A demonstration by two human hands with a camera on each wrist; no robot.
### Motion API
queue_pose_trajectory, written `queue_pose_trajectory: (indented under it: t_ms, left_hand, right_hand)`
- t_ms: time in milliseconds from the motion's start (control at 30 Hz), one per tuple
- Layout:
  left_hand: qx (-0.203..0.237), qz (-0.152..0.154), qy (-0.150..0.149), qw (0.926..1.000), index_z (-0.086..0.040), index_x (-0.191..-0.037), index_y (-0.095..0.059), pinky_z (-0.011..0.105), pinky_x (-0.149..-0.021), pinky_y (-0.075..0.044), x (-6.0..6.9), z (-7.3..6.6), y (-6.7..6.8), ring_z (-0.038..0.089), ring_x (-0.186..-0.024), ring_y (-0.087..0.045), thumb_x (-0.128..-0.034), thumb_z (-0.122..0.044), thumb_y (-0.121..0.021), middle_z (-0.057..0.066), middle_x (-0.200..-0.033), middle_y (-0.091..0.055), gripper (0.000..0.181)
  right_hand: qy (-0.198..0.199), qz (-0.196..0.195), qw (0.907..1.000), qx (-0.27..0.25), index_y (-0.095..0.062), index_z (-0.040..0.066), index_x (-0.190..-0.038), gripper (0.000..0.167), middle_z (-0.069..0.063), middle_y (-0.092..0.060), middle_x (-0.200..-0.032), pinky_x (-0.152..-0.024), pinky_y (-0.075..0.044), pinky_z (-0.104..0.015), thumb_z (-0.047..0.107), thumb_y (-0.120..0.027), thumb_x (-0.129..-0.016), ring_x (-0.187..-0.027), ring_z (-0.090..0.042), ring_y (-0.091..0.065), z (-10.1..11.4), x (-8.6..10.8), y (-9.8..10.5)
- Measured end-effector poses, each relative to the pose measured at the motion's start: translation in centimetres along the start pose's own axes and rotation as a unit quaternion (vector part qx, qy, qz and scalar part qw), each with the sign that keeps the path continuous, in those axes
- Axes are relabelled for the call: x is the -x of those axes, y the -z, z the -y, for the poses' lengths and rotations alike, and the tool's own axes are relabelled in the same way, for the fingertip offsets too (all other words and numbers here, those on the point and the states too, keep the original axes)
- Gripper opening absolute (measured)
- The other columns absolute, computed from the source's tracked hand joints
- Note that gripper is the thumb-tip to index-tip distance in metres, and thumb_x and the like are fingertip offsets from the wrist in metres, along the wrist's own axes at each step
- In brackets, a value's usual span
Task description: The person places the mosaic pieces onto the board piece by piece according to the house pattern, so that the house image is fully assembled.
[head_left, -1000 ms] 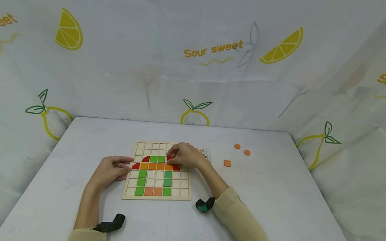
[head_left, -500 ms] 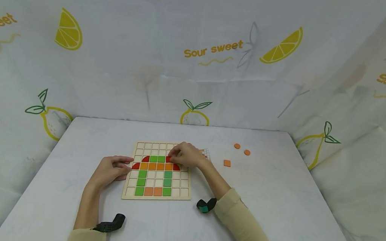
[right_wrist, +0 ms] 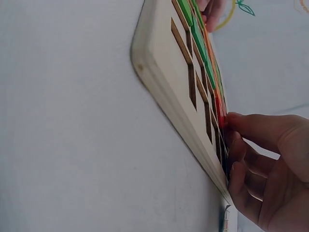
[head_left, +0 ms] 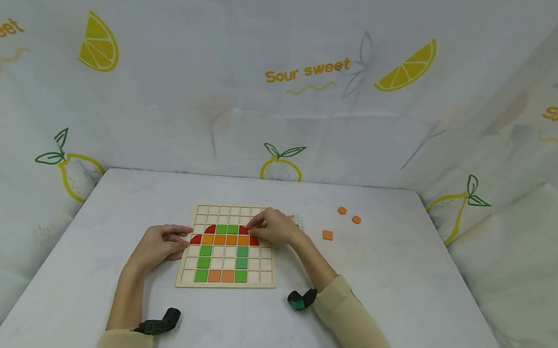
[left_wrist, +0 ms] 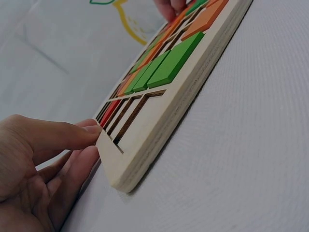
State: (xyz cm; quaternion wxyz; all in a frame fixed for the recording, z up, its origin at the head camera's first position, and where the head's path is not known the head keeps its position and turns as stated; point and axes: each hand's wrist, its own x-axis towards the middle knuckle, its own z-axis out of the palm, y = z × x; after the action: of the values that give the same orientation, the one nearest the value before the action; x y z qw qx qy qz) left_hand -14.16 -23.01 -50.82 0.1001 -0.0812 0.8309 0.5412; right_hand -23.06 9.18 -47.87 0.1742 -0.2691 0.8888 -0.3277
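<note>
A square wooden grid board [head_left: 226,286] lies on the table, holding green, orange and red tiles. At its left edge is my left hand [head_left: 157,245], thumb and forefinger resting against the rim. In the left wrist view these fingertips [left_wrist: 91,129] touch the board's side near a corner. My right hand [head_left: 275,226] is over the board's right part, fingertips touching or just beside a red tile [head_left: 243,230] set in the grid. Part of this tile's right side is hidden by the fingers. A rounded red tile [head_left: 254,241] sits one row nearer.
Two orange discs [head_left: 342,210] and an orange square tile [head_left: 327,235] lie on the table right of the board. A printed grid card [head_left: 297,219] is partly covered by the right hand. A lemon-print cloth [head_left: 193,80] hangs behind the table [head_left: 373,290].
My right hand has shifted slightly to the right, uncovering more of the red tile in the grid. My left hand stays at the board's edge.
</note>
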Motion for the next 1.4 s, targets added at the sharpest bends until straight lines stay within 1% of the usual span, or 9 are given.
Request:
queue_pose_trajectory:
  t_ms: [233, 367, 533, 600, 767, 933, 1033, 1200, 1400]
  left_hand:
    - [0.001, 0.002, -0.004, 1.0000, -0.001, -0.140, -0.070, 0.021, -0.071, -0.065, -0.1, 0.1, 0.0, 0.015, -0.089, -0.069, -0.0971, -0.007, -0.077, 0.013, -0.111, -0.072, 0.044]
    - [0.000, 0.001, 0.000, 1.0000, -0.002, -0.140, -0.070, 0.021, -0.071, -0.065, -0.1, 0.1, 0.0, 0.016, -0.088, -0.069, -0.0972, -0.009, -0.078, 0.013, -0.111, -0.072, 0.044]
    - [-0.003, -0.001, 0.008, 1.0000, -0.003, -0.140, -0.070, 0.021, -0.070, -0.064, 0.0, 0.2, -0.1, 0.017, -0.086, -0.068, -0.0974, -0.011, -0.078, 0.012, -0.109, -0.071, 0.044]
    - [-0.004, -0.004, 0.009, 0.9999, -0.003, -0.140, -0.071, 0.021, -0.069, -0.064, 0.0, 0.3, -0.1, 0.017, -0.086, -0.067, -0.0971, -0.011, -0.078, 0.012, -0.109, -0.071, 0.044]
    - [-0.009, -0.005, 0.011, 0.9999, -0.005, -0.140, -0.071, 0.021, -0.069, -0.064, -0.2, 0.3, -0.1, 0.016, -0.086, -0.067, -0.0973, -0.012, -0.077, 0.012, -0.109, -0.071, 0.043]
    - [-0.007, -0.001, 0.008, 0.9999, -0.005, -0.140, -0.071, 0.021, -0.070, -0.064, -0.2, 0.2, -0.1, 0.016, -0.086, -0.067, -0.0974, -0.012, -0.077, 0.012, -0.109, -0.071, 0.043]
    - [-0.009, -0.002, 0.006, 0.9999, -0.005, -0.139, -0.071, 0.021, -0.070, -0.064, -0.2, 0.2, -0.1, 0.016, -0.086, -0.067, -0.0972, -0.012, -0.078, 0.012, -0.109, -0.071, 0.043]
    - [-0.010, -0.002, 0.010, 0.9999, -0.005, -0.140, -0.071, 0.021, -0.070, -0.064, -0.2, 0.3, 0.0, 0.016, -0.087, -0.067, -0.0973, -0.012, -0.077, 0.013, -0.111, -0.071, 0.044]
    - [-0.010, -0.002, 0.008, 0.9999, -0.005, -0.140, -0.071, 0.021, -0.070, -0.064, -0.3, 0.2, -0.1, 0.016, -0.086, -0.067, -0.0974, -0.012, -0.077, 0.013, -0.111, -0.071, 0.044]
  right_hand:
    - [-0.004, 0.001, 1.0000, -0.005, -0.084, 0.012, -0.113, 0.016, -0.004, -0.082, -0.116, -0.081, -0.051, -0.024, 0.019, -0.074, -0.104, -0.097, -0.015, -0.061, 0.3, 0.8, 0.9]
    - [-0.008, -0.010, 0.9998, -0.012, -0.084, 0.013, -0.114, 0.017, -0.003, -0.082, -0.116, -0.077, -0.051, -0.023, 0.020, -0.074, -0.103, -0.091, -0.013, -0.061, 0.1, 1.5, 1.9]
    - [0.005, -0.032, 0.9990, -0.032, -0.082, 0.005, -0.118, 0.022, -0.007, -0.082, -0.112, -0.066, -0.051, -0.021, 0.018, -0.073, -0.103, -0.073, -0.011, -0.059, -0.8, 2.9, 3.3]
    - [-0.002, -0.040, 0.9979, -0.051, -0.081, 0.003, -0.120, 0.023, -0.009, -0.081, -0.109, -0.062, -0.052, -0.022, 0.017, -0.073, -0.104, -0.068, -0.013, -0.060, -1.4, 3.5, 3.9]
    - [-0.014, -0.067, 0.9943, -0.081, -0.079, 0.000, -0.123, 0.027, -0.013, -0.079, -0.110, -0.060, -0.054, -0.023, 0.017, -0.073, -0.103, -0.071, -0.022, -0.066, -3.2, 5.4, 5.4]
    - [-0.030, -0.092, 0.9906, -0.097, -0.077, 0.000, -0.127, 0.029, -0.015, -0.075, -0.111, -0.054, -0.048, -0.022, 0.015, -0.074, -0.102, -0.066, -0.023, -0.063, -5.7, 7.4, 7.2]
    - [-0.041, -0.102, 0.9894, -0.095, -0.075, -0.003, -0.128, 0.033, -0.018, -0.073, -0.112, -0.056, -0.049, -0.024, 0.015, -0.075, -0.101, -0.068, -0.023, -0.064, -6.9, 8.7, 8.2]
    - [-0.064, -0.093, 0.9889, -0.097, -0.074, -0.005, -0.130, 0.037, -0.023, -0.071, -0.120, -0.064, -0.057, -0.029, 0.013, -0.077, -0.098, -0.075, -0.026, -0.069, -8.9, 10.4, 9.3]
    - [-0.090, -0.080, 0.9879, -0.098, -0.075, -0.003, -0.129, 0.040, -0.024, -0.073, -0.125, -0.066, -0.052, -0.023, 0.009, -0.085, -0.092, -0.079, -0.017, -0.062, -10.9, 11.6, 9.2]
